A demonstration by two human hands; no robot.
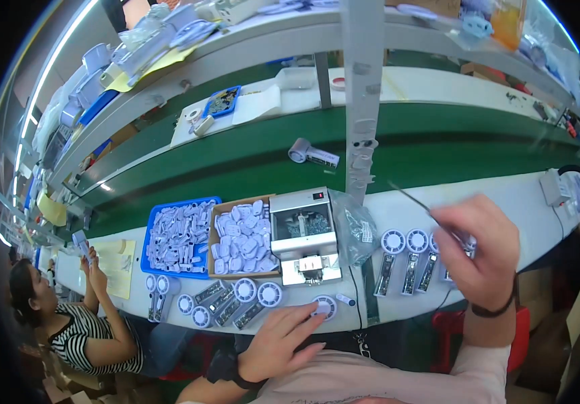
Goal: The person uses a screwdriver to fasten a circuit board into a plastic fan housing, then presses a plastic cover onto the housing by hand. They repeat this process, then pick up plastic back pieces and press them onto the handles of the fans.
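Observation:
My left hand [283, 342] lies with its fingers stretched out over the near edge of the table. Its fingertips rest on the round grille of a small lilac handheld fan [326, 308]. Raised above the table on the right, my right hand [482, 246] is closed round a thin, dark, pointed tool [411, 197]; its exact kind does not show. Behind and below this hand stand several fans in a row, with open handles showing circuit boards, such as one fan [389, 259]. More opened fans [246, 296] lie left of my left hand, beside a small white cylinder [346, 298].
A screw-feeding machine [305, 232] stands mid-table next to a clear plastic bag [354, 232]. Left of it are a cardboard box of lilac parts [241, 236] and a blue tray [145, 259] of parts. A metal post [359, 101] rises behind. A co-worker [101, 337] sits at left.

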